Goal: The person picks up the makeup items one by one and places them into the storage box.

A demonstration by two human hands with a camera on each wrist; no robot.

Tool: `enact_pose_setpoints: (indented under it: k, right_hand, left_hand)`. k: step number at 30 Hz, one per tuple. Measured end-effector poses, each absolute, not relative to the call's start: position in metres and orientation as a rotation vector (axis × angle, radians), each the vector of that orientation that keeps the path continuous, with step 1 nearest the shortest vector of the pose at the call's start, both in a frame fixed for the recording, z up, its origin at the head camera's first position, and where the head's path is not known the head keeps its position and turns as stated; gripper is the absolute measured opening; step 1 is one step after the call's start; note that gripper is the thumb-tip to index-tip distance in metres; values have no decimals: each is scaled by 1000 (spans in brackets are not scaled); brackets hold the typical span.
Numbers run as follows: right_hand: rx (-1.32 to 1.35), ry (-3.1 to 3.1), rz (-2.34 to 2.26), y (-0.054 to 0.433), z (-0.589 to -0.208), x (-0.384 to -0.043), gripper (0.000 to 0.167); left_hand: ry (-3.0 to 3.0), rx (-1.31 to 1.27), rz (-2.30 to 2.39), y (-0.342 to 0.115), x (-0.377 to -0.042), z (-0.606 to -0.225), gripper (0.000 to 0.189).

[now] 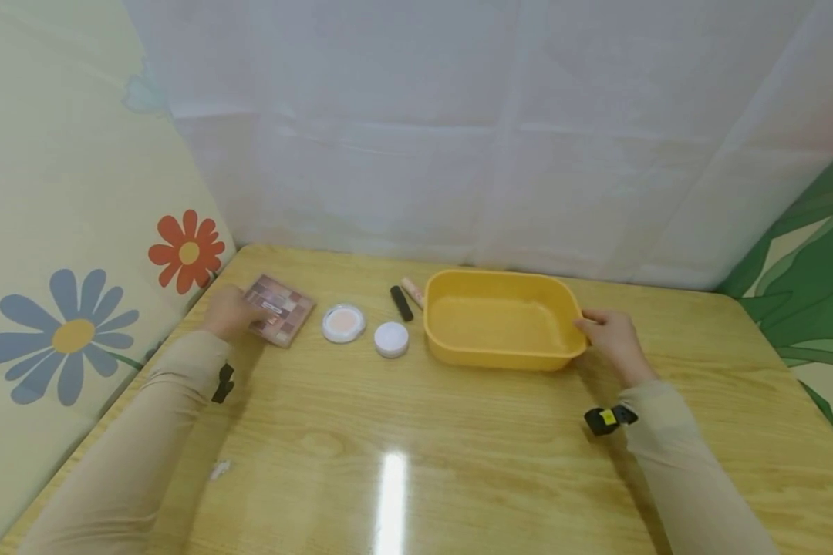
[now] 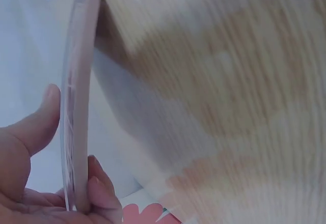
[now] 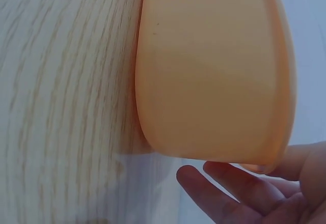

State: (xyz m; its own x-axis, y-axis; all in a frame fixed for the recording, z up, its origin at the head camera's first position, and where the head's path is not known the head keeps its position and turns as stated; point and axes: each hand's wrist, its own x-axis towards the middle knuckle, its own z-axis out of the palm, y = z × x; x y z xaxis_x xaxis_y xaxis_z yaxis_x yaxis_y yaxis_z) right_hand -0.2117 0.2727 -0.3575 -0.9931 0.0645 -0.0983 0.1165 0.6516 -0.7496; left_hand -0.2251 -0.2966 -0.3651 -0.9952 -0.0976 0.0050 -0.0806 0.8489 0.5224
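My left hand (image 1: 231, 312) holds an eyeshadow palette (image 1: 280, 310) at the table's far left. In the left wrist view the palette (image 2: 79, 102) is seen edge-on, thumb on one face and fingers curled behind the other. My right hand (image 1: 614, 339) grips the right end of a yellow plastic tub (image 1: 503, 360) by its rim. The right wrist view shows the tub's outer wall (image 3: 214, 81), with fingertips below it and the thumb over the rim. Between palette and tub lie a round compact (image 1: 343, 323), a white round jar (image 1: 392, 339), a black tube (image 1: 401, 304) and a pink tube (image 1: 413, 291).
The wooden table (image 1: 305, 432) meets a pale cloth (image 1: 389, 154) at its back edge. Flower-patterned cloth (image 1: 35, 216) stands along the left side. A small whitish scrap or mark (image 1: 220, 469) shows near the left forearm.
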Motion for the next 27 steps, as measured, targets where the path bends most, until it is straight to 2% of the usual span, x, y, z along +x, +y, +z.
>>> enact_pose_setpoints:
  k: [9,20,27]
  right_hand:
    - [156,2800,-1277,273,-358,-212,47]
    - [140,2805,-1260,273,-358,-212,46]
    - [135,2789,-1295,273,-358,-211,47]
  left_hand:
    - [-2853,248,-1195,-290,-214,-350,19]
    - [-2795,411,-1420,-288,-207,-346,26]
    - [-2672,402,-1568,-279,-201,-346,32]
